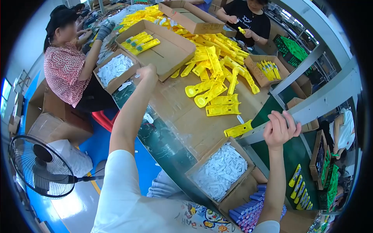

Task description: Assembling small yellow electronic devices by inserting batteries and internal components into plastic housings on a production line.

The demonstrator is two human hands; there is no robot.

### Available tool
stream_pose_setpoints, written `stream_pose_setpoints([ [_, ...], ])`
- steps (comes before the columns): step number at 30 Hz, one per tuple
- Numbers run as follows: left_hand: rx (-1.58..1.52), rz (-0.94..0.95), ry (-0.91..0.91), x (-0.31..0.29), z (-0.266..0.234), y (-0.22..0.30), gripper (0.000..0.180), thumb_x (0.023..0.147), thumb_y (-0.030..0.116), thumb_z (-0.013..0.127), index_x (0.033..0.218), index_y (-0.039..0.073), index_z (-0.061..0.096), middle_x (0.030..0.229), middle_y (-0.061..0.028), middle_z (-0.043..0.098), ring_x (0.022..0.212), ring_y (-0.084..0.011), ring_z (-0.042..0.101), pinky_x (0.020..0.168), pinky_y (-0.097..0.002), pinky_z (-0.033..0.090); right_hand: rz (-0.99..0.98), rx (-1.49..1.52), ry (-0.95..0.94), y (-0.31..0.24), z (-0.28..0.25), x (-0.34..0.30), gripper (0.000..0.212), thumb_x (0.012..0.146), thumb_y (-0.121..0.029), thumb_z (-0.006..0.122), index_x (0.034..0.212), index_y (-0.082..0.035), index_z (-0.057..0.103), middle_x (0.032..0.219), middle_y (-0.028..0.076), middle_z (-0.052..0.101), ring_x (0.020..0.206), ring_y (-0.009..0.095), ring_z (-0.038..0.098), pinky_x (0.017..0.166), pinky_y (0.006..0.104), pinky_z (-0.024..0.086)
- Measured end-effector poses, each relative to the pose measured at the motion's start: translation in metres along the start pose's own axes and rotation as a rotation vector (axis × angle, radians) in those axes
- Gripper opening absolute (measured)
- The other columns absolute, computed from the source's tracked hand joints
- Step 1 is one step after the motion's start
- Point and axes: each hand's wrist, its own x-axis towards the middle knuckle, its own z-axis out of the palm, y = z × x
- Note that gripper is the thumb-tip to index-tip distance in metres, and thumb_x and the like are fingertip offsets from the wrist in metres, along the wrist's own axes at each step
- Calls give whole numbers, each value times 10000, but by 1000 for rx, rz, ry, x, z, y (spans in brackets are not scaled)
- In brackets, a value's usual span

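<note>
My left hand [148, 72] reaches far forward to the near corner of a large shallow cardboard box [175, 64], beside a smaller box of white plastic pieces [115, 70]. Its fingers are bent together; a small white bit shows at their tips, too little to name. My right hand [280, 130] is raised in front of a grey metal beam [322, 95], its fingers loosely bent and apart, with nothing visible in them. Just left of it lies a yellow plastic casing [238, 129]. The large box holds several yellow casings with grey parts [140, 42].
Yellow casings [211, 85] are heaped over the table's middle. Near me stand a box of small white parts [221, 171] and a box of purple cylinders [248, 211]. A fan [42, 167] stands at left. Co-workers sit at left [66, 66] and far right [248, 23].
</note>
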Motion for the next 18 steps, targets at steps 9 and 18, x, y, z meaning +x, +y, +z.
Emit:
stream_pose_setpoints([
  [9,284,85,-1313,-38,-216,137,352,768,-77,442,1090,-9,567,992,-96,598,864,-225,599,731,-331,504,9,101,95,0,2,6,110,740,-94,612,757,-193,658,897,-82,672,1078,130,564,1056,380,214],
  [18,213,206,-1347,-46,-320,143,552,750,-134,407,1286,-11,455,1140,-112,597,1040,-246,599,891,-335,490,-8,135,59,1,5,9,86,749,-126,630,797,-198,629,961,-87,647,1116,114,544,1027,378,274],
])
